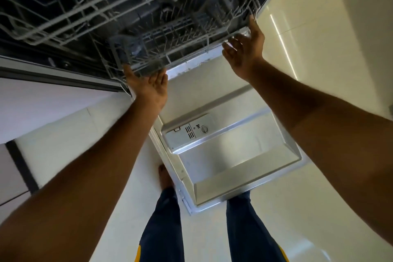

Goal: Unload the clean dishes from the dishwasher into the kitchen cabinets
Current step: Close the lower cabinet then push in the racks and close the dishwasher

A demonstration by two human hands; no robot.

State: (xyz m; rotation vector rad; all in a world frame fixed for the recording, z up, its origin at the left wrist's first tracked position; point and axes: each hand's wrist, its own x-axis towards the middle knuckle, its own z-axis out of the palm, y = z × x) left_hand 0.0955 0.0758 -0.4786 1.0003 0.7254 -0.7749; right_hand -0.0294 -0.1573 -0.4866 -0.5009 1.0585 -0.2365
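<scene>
The view looks steeply down over the open dishwasher; both bare arms reach far, to the front edge of the lower rack (176,38), a grey wire basket that sits just inside the dark tub; no dishes can be made out in it, though the picture is blurred there. The left hand (148,86) is palm-up with fingers spread, its fingertips touching the rack's near left corner beside a grey cutlery basket (129,51); the right hand (244,49) is also spread, thumb up against the rack's right corner and fingers loosely curled under the rim, closed on nothing that can be seen. An upper rack (63,6) of white-grey wire fills the far left, empty as far as the blur allows.

The door (234,161) lies folded down flat near the person, its steel inner face up; a detergent dispenser (189,132) with a round cap sits in its far left part. Two legs in dark trousers (163,229) stand at the door's near edge, one either side of its corner, with a bare foot (164,176) on the pale floor (319,176) just left of the door. A pale cabinet front (53,112) runs along the left.
</scene>
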